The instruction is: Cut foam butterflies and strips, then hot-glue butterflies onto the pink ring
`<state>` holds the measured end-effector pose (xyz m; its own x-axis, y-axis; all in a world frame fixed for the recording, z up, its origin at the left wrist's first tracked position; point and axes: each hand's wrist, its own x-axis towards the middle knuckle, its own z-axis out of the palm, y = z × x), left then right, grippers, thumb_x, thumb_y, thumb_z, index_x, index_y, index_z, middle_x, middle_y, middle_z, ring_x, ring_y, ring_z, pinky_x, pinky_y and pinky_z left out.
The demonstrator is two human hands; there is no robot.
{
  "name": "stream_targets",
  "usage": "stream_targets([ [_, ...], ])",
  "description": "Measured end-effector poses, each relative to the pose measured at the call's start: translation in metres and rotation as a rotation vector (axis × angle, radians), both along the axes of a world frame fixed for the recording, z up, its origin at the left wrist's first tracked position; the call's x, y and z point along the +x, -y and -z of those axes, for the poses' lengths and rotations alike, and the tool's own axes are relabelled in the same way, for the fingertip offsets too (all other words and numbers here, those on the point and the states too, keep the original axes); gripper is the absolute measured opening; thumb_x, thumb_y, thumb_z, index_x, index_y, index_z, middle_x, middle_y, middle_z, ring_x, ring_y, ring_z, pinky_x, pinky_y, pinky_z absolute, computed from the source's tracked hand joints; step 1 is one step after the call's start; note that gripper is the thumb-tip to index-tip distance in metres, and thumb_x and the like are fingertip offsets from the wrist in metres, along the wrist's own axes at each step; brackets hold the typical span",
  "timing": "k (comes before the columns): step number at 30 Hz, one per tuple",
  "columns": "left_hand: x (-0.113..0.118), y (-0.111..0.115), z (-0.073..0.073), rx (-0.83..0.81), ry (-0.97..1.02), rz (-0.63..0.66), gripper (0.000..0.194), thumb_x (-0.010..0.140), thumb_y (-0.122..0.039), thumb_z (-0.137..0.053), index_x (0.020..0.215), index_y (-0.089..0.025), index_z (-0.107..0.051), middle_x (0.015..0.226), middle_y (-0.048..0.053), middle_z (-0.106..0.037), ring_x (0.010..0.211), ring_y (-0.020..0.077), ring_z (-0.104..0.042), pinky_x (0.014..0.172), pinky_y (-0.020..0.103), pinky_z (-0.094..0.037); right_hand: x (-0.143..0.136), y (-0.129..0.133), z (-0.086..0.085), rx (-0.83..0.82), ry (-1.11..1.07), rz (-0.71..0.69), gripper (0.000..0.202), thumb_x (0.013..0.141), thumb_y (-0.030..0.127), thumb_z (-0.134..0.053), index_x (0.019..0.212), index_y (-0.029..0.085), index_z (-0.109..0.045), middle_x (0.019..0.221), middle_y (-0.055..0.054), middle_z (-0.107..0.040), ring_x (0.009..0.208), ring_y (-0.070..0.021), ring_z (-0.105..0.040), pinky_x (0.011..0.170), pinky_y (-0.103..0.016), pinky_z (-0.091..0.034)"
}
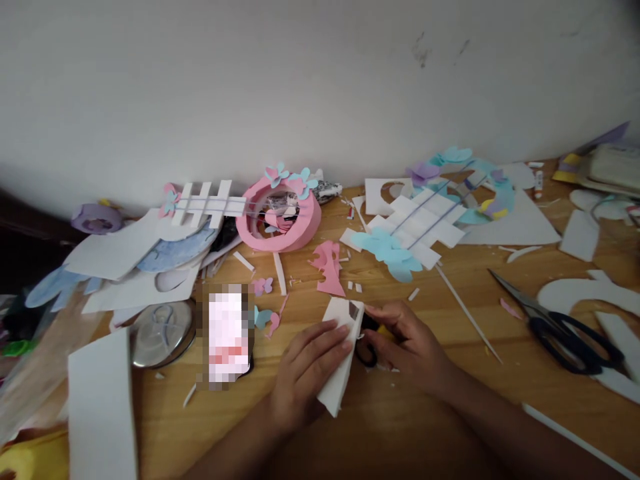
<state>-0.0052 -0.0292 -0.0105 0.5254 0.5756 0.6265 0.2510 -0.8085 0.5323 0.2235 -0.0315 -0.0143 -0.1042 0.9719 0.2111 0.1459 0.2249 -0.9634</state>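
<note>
Near the front middle of the table, my left hand (pixel 305 373) wraps over a narrow white foam piece (pixel 343 363), which stands tilted with its thin edge facing right. A small dark patch shows near its top. At that edge, my right hand (pixel 413 347) has thumb and fingers pinched together beside a dark tool with a bit of yellow, mostly hidden by the fingers. What exactly the right fingers grip is too small to make out. Just behind the foam piece lies a torn pink paper scrap (pixel 329 269).
Dark-handled scissors (pixel 575 337) lie open at right. A pink ring instrument (pixel 243 233) and a blue-decorated one (pixel 425 223) rest at the back. A blurred phone (pixel 227 337), a round metal lid (pixel 163 333) and a white board (pixel 103 407) are at left.
</note>
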Motion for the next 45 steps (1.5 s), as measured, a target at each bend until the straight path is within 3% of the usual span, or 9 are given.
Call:
stream_targets([
  [4, -0.001, 0.001, 0.004, -0.005, 0.014, 0.016, 0.046, 0.097, -0.016, -0.047, 0.143, -0.009, -0.048, 0.137, 0.019, -0.060, 0.137, 0.0318, -0.048, 0.105, 0.051, -0.049, -0.003, 0.002, -0.003, -0.035, -0.053, -0.008, 0.026, 0.094, 0.035, -0.063, 0.118, 0.028, -0.057, 0.104, -0.006, -0.069, 0.093, -0.0200, -0.070, 0.073, -0.032, -0.060],
  [9, -0.002, 0.001, 0.007, -0.007, 0.022, 0.008, 0.047, 0.098, -0.019, -0.048, 0.144, -0.011, -0.047, 0.137, 0.019, -0.060, 0.137, 0.0313, -0.048, 0.105, 0.051, -0.049, -0.007, 0.007, -0.007, -0.175, -0.177, -0.080, 0.032, 0.097, 0.033, -0.059, 0.125, 0.031, -0.045, 0.113, -0.007, -0.067, 0.054, -0.0072, -0.059, 0.041, -0.018, -0.046],
  [13, -0.002, 0.001, 0.007, -0.006, 0.018, 0.013, 0.047, 0.098, -0.018, -0.049, 0.144, -0.011, -0.047, 0.137, 0.019, -0.060, 0.137, 0.0312, -0.048, 0.106, 0.051, -0.048, -0.005, 0.006, -0.005, -0.256, -0.184, -0.120, 0.033, 0.096, 0.035, -0.061, 0.124, 0.031, -0.044, 0.107, -0.004, -0.068, 0.047, -0.0050, -0.052, 0.037, -0.016, -0.041],
  [22, -0.002, 0.002, 0.005, -0.008, 0.022, 0.038, 0.050, 0.096, -0.015, -0.053, 0.146, -0.009, -0.046, 0.137, 0.020, -0.060, 0.136, 0.0318, -0.048, 0.106, 0.051, -0.048, -0.001, 0.003, -0.003, -0.125, -0.102, -0.098, 0.030, 0.093, 0.029, -0.064, 0.119, 0.030, -0.049, 0.103, -0.003, -0.068, 0.090, -0.0163, -0.069, 0.077, -0.027, -0.056],
  [29, -0.002, 0.001, 0.005, -0.023, 0.025, 0.043, 0.050, 0.098, -0.017, -0.051, 0.146, -0.011, -0.045, 0.137, 0.019, -0.060, 0.135, 0.0307, -0.049, 0.106, 0.050, -0.049, -0.001, 0.001, -0.009, -0.186, -0.123, -0.133, 0.026, 0.095, 0.028, -0.061, 0.116, 0.030, -0.046, 0.097, 0.000, -0.066, 0.072, -0.0117, -0.063, 0.059, -0.021, -0.051],
  [34, -0.001, 0.001, 0.005, -0.026, 0.006, 0.041, 0.050, 0.098, -0.018, -0.051, 0.147, -0.010, -0.045, 0.138, 0.019, -0.059, 0.136, 0.0314, -0.048, 0.106, 0.051, -0.048, 0.003, 0.005, -0.004, -0.150, 0.006, -0.128, 0.008, 0.096, 0.028, -0.058, 0.093, 0.025, -0.052, 0.078, 0.003, -0.057, 0.056, -0.0083, -0.051, 0.049, -0.019, -0.044],
  [39, -0.003, 0.003, 0.005, -0.003, 0.008, 0.029, 0.049, 0.099, -0.017, -0.047, 0.147, -0.011, -0.044, 0.140, 0.019, -0.058, 0.137, 0.0318, -0.047, 0.106, 0.051, -0.048, -0.003, 0.010, 0.001, -0.087, -0.035, -0.072, 0.011, 0.096, 0.026, -0.058, 0.104, 0.027, -0.050, 0.084, 0.002, -0.059, 0.057, -0.0086, -0.055, 0.049, -0.019, -0.047],
  [41, -0.003, 0.002, 0.005, -0.003, 0.000, 0.020, 0.048, 0.099, -0.016, -0.047, 0.147, -0.011, -0.044, 0.140, 0.018, -0.058, 0.137, 0.0318, -0.046, 0.106, 0.051, -0.048, -0.007, 0.009, -0.001, -0.068, -0.093, -0.050, 0.021, 0.097, 0.026, -0.057, 0.114, 0.029, -0.047, 0.098, -0.001, -0.064, 0.066, -0.0103, -0.063, 0.054, -0.021, -0.052],
  [45, -0.003, 0.001, 0.005, 0.015, -0.012, 0.012, 0.047, 0.099, -0.014, -0.045, 0.146, -0.010, -0.046, 0.140, 0.018, -0.058, 0.137, 0.0319, -0.046, 0.106, 0.051, -0.048, -0.011, 0.005, -0.005, 0.000, -0.106, -0.045, 0.033, 0.096, 0.024, -0.058, 0.126, 0.032, -0.046, 0.116, -0.006, -0.066, 0.108, -0.0183, -0.068, 0.087, -0.032, -0.058],
])
